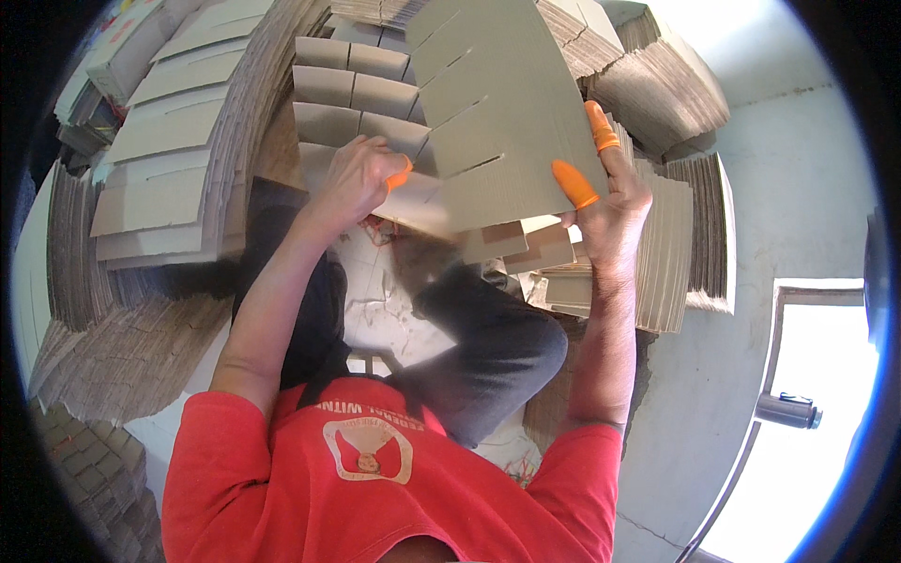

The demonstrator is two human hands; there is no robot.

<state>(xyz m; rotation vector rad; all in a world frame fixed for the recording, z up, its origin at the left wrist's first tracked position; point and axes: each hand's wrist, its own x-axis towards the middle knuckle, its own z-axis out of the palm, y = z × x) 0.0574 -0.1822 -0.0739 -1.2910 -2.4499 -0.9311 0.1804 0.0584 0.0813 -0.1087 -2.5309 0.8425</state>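
Gripping a slotted grey cardboard sheet [511, 122] near its lower right edge, the right hand [615, 202] sets an orange-covered thumb on its face. The sheet stands tilted between the hands, beside rows of cardboard dividers [352, 89]. The left hand [361, 178] curls at the nearest row, its fingers bunched; whether they pinch a piece, I cannot tell. Cardboard stacks [178, 131] lie further left.

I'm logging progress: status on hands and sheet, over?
Right hand holding sheet. Left hand curled at grid, grip unclear. Sheet hides part of grid.
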